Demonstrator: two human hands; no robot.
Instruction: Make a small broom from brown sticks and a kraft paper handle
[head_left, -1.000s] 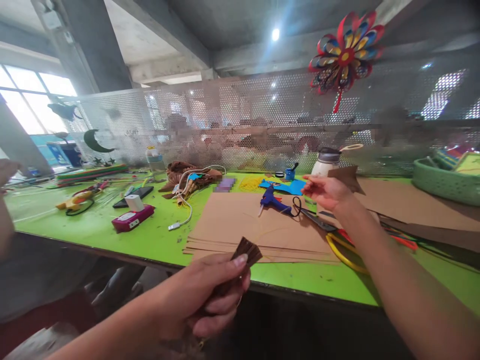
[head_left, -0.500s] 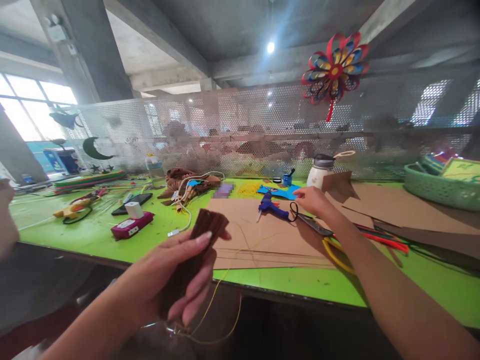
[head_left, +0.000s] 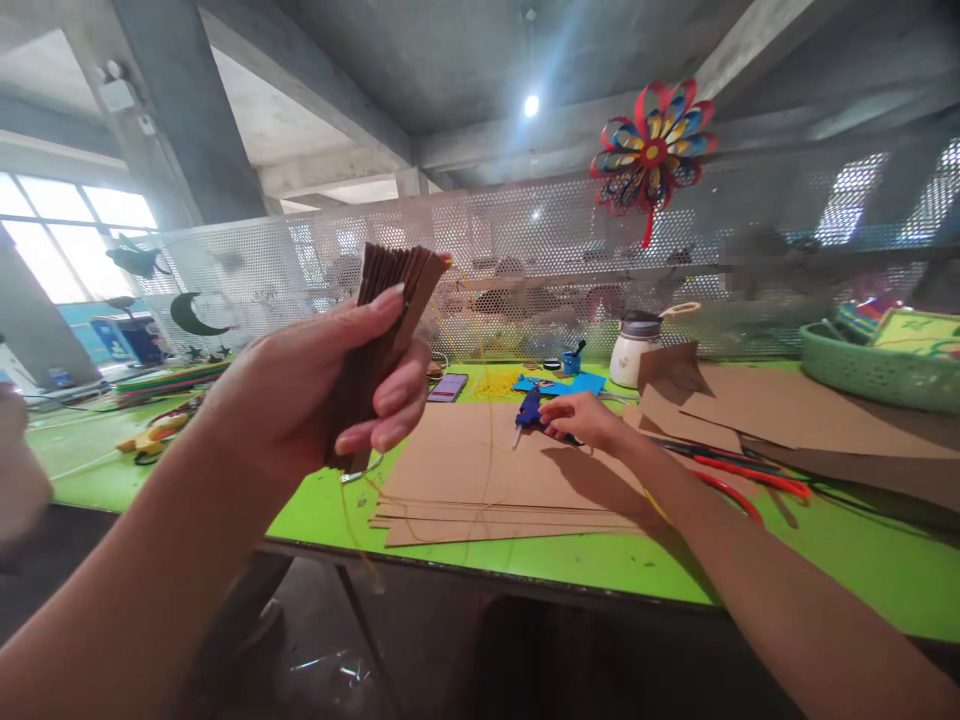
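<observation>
My left hand (head_left: pixel 360 370) is closed round a stack of brown pleated paper (head_left: pixel 401 285), raised above the table's front edge with its folded ends pointing up. A thin yellow thread (head_left: pixel 491 420) hangs near this bundle and trails over the cardboard. Over the cardboard sheets (head_left: pixel 450 470), my right hand (head_left: pixel 581 420) has its fingers curled round the handle of a blue glue gun (head_left: pixel 528 406). The gun lies on the sheets with its nozzle toward me; the hand hides most of the handle. Red-handled scissors (head_left: pixel 750 478) lie beside my right forearm.
Behind the cardboard are blue paper pieces (head_left: pixel 589 384), a phone (head_left: pixel 448 387), a small blue pot (head_left: pixel 571 362) and a white bottle (head_left: pixel 625 360). A green basket (head_left: pixel 877 370) stands at right. Another person's arm (head_left: pixel 19 470) shows at the left edge.
My left hand has lifted the pleated paper up and turned it more upright. My right hand has moved left and slightly down, from beside the blue paper onto the glue gun's handle.
</observation>
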